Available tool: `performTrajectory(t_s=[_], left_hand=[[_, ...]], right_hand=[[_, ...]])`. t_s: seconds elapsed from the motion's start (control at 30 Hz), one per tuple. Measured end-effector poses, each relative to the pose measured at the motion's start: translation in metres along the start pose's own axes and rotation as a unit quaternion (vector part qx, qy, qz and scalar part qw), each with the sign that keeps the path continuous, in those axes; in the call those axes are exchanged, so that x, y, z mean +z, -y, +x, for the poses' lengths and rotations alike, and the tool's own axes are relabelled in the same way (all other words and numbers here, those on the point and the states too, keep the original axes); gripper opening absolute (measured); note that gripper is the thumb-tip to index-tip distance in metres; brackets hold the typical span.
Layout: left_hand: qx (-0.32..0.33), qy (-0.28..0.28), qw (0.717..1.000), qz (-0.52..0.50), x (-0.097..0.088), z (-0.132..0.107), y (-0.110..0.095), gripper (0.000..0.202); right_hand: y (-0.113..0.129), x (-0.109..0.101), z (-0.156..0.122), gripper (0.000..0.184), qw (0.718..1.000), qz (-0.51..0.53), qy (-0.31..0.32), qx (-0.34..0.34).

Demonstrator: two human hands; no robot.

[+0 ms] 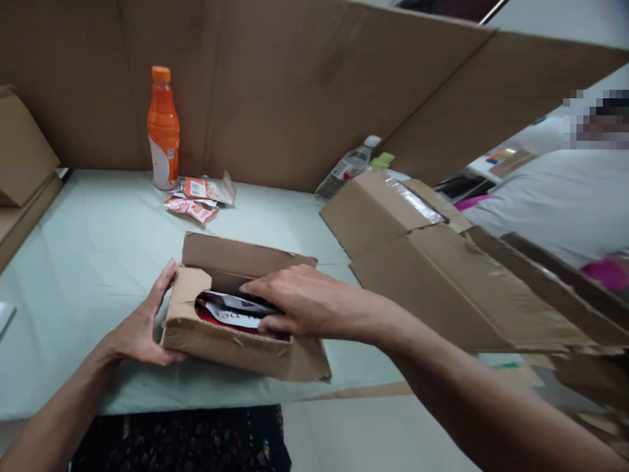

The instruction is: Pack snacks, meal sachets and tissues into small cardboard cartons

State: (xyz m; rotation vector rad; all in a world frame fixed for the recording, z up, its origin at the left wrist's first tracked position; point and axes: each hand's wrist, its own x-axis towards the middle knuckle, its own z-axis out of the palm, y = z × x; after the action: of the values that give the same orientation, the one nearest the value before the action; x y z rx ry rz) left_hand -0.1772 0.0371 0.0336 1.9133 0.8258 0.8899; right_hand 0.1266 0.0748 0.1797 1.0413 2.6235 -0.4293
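My left hand clamps the box at its nine o'clock end. Inside, my right hand grips a packet.

Small open cardboard box in front of you, plain brown, lying on the pale green cloth near its edge. Long axis runs roughly left to right from where you sit, slightly skewed. Far flap stands raised; left end folds over the top, its inner edge curved; a loose flap splays at your near right corner. Edges look rough, board creased. Inside, you have a glossy printed packet, white band with dark lettering, red below, lying lengthwise. Lettering only partly visible; right portion hidden from you.
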Motion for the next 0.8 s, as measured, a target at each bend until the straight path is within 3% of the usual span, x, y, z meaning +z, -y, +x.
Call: performTrajectory(t_s=[0.07, 0.17, 0.27, 0.37, 0.47, 0.57, 0.63, 0.7, 0.8], left_hand=[[-0.003, -0.001, 1.000, 0.011, 0.004, -0.001, -0.002, 0.139], [0.008, 0.011, 1.000, -0.023, 0.009, 0.001, -0.009, 0.136], [0.020, 0.013, 0.999, -0.033, 0.010, 0.002, -0.013, 0.135], [0.007, -0.005, 1.000, 0.007, 0.003, -0.003, -0.010, 0.136], [-0.008, -0.021, 1.000, 0.013, -0.013, -0.013, -0.008, 0.138], [-0.016, -0.042, 0.999, 0.015, -0.034, -0.027, -0.008, 0.137], [-0.021, -0.062, 0.998, 0.025, -0.045, -0.034, -0.008, 0.133], [-0.026, -0.084, 0.996, 0.025, -0.051, -0.039, -0.004, 0.128], [-0.028, -0.102, 0.994, 0.007, -0.050, -0.042, 0.002, 0.124]], right_hand=[[0.006, -0.003, 0.005, 0.021, 1.000, -0.011, 0.026, -0.006], [0.011, 0.005, 0.011, 0.013, 1.000, -0.019, 0.003, -0.003], [0.011, 0.019, 0.013, 0.025, 0.997, -0.036, -0.055, 0.028], [0.005, 0.023, 0.001, 0.027, 0.984, 0.043, -0.172, 0.011], [-0.005, 0.010, -0.024, 0.023, 0.918, 0.179, -0.353, 0.018], [-0.020, -0.017, -0.044, 0.013, 0.806, 0.239, -0.533, 0.101], [-0.032, -0.034, -0.045, 0.008, 0.744, 0.240, -0.607, 0.144], [-0.048, -0.047, -0.033, 0.008, 0.720, 0.246, -0.631, 0.153], [-0.076, -0.052, 0.009, 0.010, 0.717, 0.198, -0.652, 0.147]])
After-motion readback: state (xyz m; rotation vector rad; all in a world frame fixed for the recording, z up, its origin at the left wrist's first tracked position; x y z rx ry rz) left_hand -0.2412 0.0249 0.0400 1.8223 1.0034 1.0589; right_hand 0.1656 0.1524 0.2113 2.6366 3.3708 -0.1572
